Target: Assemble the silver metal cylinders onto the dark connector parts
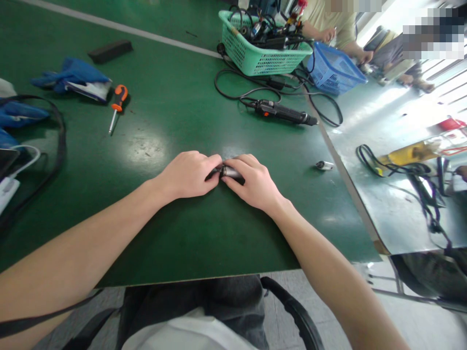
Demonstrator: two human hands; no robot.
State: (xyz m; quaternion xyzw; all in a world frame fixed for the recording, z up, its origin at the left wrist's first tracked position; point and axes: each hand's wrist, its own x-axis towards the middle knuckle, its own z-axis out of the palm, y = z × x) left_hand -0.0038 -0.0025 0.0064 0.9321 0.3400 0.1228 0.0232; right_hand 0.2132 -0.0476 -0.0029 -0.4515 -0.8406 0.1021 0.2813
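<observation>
**Entry: two hands on a small dark cylinder, mid-worktop**

Item 1. Left hand: knuckles up, fingers curled over the left end of the small dark cylinder. Clenched on it.

Item 2. Right hand: thumb and fingers pinch the cylinder's right end, wrist resting low. The two hands meet fingertip to fingertip.

Item 3. Small dark cylinder: short, black, with a metal-looking band. It lies low on the green worktop, near the middle and closer to the near edge than the far one. Most of it is hidden under the fingers, so how its ends are made cannot be told.

Handling note (judgement): the piece is small and round, so it would roll if let go. Both wrists planted on the worktop and any force sent along the cylinder's axis should give the steadiest hold.

Item 4. Small pale part: loose, to the right, close to the worktop's right edge.

Item 5. Electric screwdriver: far right, cable looping back to the green basket. A blue basket stands just beyond it.

Item 6. Orange-handled screwdriver: far left, with blue cloth beyond it.

Item 7. Black strap: curves along the left margin.

Room (judgement): bare green surface surrounds the hands on all sides. The tightest limits are the near edge under the forearms and the right edge beside the pale part.
</observation>
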